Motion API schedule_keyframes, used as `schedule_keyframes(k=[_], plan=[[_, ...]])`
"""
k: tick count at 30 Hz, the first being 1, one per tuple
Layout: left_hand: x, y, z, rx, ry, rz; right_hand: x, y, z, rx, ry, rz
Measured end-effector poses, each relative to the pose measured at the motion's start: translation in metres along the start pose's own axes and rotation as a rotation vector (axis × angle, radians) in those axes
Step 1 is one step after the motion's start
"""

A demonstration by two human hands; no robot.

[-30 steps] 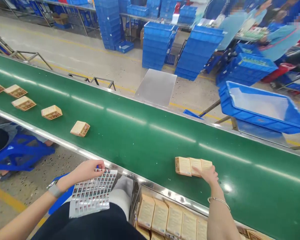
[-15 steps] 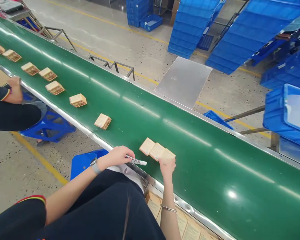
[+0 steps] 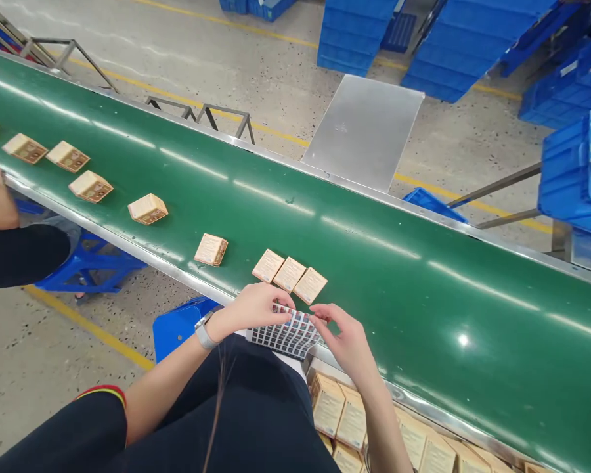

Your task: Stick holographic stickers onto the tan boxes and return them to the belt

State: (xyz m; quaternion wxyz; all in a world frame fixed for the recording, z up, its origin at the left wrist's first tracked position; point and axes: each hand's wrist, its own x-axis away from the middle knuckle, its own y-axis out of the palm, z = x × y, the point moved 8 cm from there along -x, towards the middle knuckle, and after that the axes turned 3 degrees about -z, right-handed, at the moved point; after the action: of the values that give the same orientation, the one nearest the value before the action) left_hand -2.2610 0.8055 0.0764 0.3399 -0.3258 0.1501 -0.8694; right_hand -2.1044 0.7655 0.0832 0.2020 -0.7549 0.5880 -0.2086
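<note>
In the head view, the left hand (image 3: pixel 259 305) pinches a label sheet (image 3: pixel 280 340) over the conveyor belt's (image 3: pixel 398 282) near rim, below three printed cartons (image 3: pixel 289 273). The right hand's (image 3: pixel 345 334) fingertips meet its corner, though whether they grip is unclear; working that edge, apparently the step in hand, calls for a fine pinch against a steady left hold.
</note>
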Motion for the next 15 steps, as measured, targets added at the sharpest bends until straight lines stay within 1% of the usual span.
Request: schedule_keyframes(k=[2, 5, 7, 9, 11, 12, 13, 14, 15], plan=[[-0.005, 0.005, -0.005, -0.058, -0.019, -0.025, 0.001, 0.007, -0.002, 0.114, -0.085, 0.015], [-0.012, 0.011, -0.019, -0.138, -0.051, -0.056, 0.005, 0.028, -0.004, 0.304, -0.198, 0.041], [-0.013, 0.016, -0.028, -0.152, -0.075, -0.086, 0.011, 0.039, -0.006, 0.373, -0.226, 0.098], [-0.011, 0.024, -0.035, -0.142, -0.113, -0.115, 0.024, 0.042, -0.007, 0.340, -0.206, 0.175], [-0.007, 0.038, -0.034, -0.152, -0.134, -0.137, 0.045, 0.036, 0.002, 0.199, -0.121, 0.241], [-0.006, 0.049, -0.031, -0.179, -0.117, -0.152, 0.058, 0.030, 0.013, 0.100, -0.039, 0.275], [-0.006, 0.063, -0.025, -0.219, -0.070, -0.172, 0.071, 0.021, 0.030, -0.011, 0.068, 0.328], [-0.007, 0.079, -0.017, -0.267, 0.007, -0.194, 0.085, 0.012, 0.051, -0.129, 0.190, 0.410], [-0.009, 0.096, -0.008, -0.317, 0.112, -0.217, 0.099, 0.003, 0.075, -0.249, 0.316, 0.523]])
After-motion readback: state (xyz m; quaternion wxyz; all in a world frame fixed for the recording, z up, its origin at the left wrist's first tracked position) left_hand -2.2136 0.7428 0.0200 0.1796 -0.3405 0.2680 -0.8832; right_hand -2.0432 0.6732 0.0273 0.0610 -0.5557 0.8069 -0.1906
